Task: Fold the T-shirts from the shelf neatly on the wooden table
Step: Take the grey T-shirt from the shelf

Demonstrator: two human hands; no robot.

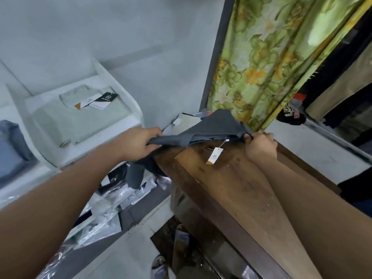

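A dark grey T-shirt is stretched between my two hands over the far end of the wooden table. My left hand grips its left edge beyond the table's left side, and part of the shirt hangs down there. My right hand pinches its right edge above the tabletop. A white and tan price tag dangles from the shirt onto the wood. On the white shelf at the left lies a folded pale green T-shirt with tags on it.
A blue garment sits on a lower shelf at far left. Plastic bags and packaging lie on the floor left of the table. A green floral curtain hangs behind the table, with dark clothes to its right.
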